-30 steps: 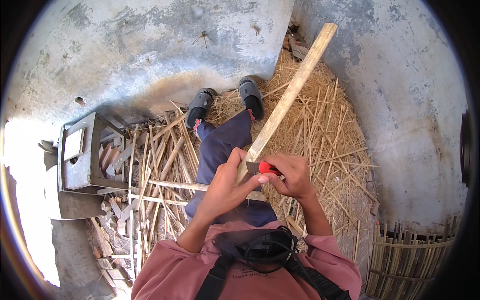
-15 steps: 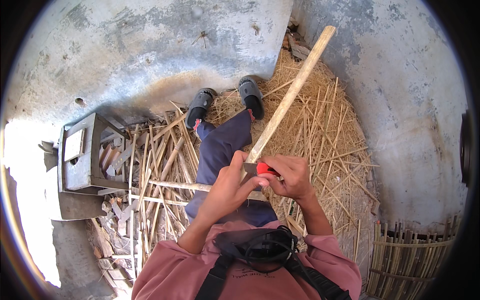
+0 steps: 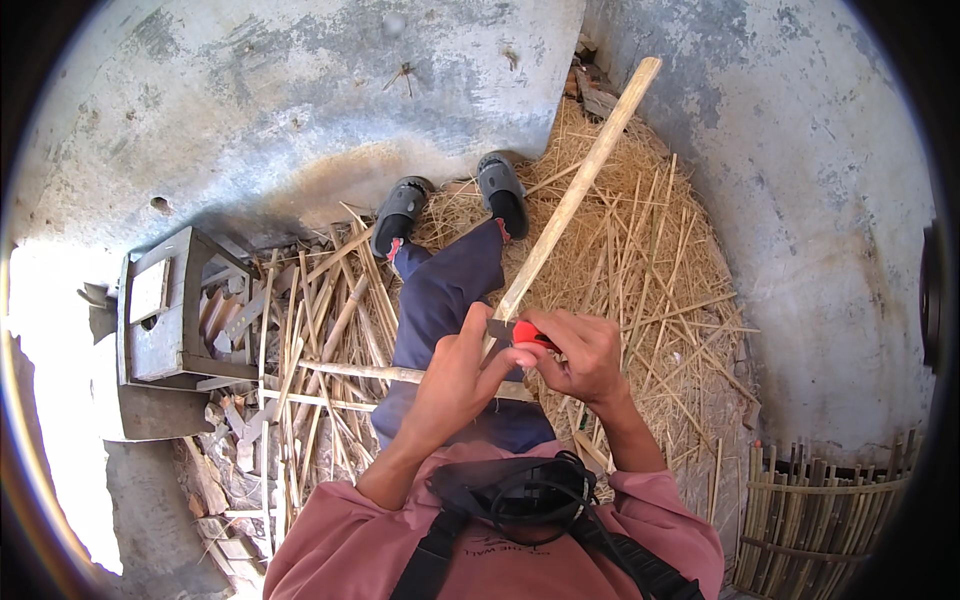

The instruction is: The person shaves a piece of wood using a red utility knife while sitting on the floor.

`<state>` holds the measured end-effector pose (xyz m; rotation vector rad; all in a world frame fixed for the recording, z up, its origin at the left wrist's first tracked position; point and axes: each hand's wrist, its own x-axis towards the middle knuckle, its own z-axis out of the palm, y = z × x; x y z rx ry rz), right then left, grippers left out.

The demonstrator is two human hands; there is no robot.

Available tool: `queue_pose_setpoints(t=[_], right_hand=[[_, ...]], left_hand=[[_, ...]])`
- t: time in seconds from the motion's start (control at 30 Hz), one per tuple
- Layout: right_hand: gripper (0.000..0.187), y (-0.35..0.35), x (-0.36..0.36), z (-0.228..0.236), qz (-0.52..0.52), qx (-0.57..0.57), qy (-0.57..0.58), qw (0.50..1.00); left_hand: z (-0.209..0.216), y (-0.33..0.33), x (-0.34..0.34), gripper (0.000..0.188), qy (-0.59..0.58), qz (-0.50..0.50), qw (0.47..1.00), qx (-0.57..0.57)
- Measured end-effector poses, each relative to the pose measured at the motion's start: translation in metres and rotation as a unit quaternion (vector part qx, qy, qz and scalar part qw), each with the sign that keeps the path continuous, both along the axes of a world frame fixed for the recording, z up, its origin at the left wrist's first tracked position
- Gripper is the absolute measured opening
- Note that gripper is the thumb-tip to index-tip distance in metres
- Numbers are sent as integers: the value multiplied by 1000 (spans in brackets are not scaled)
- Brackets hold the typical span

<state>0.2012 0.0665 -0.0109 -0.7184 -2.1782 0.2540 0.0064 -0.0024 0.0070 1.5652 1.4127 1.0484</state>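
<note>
- The pale bamboo strip slants from the person's hands toward the far right, its far end raised over the straw-like shavings.
- The left hand grips the strip's near end, the thumb on the right side and the fingers curled at the left.
- The right hand has its fingers closed around the red handle of a small cutting tool; its flat grey blade lies across the strip, just beside the left fingers.
- The two thumbs come together just on the near side of the handle.
- Beneath the hands are dark blue trousers, and beyond them two grey shoes by the far wall.
- Left of the legs, loose bamboo sticks lie in a heap, and farther left stands a worn wooden box with an open side.
- At the near right, an upright panel of slender sticks stands by the wall.
- Nearest are the pink shirt and black straps.
</note>
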Motion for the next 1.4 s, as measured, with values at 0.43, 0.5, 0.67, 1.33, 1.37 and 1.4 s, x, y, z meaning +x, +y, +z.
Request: queue_pose_setpoints(t=[0.43,0.5,0.67,1.33,1.37,1.4], right_hand=[[25,2,4,-1,-19,12,11,1000],[23,17,18,7,-105,-39,53,992],[25,32,29,19,-118,-76,67,988],[34,9,5,-18,62,-30,33,997],[34,9,4,-18,66,-32,34,997],[33,10,4,-17,70,-34,35,996]], left_hand=[[-17,-3,6,50,32,38,999,-1],[-24,-12,7,50,52,33,998,-23],[-28,-23,5,52,45,14,999,-26],[-6,-1,-8,48,-35,-40,998,-23],[-8,0,-9,47,-36,-49,998,-11],[-9,1,-9,46,-37,-57,998,0]])
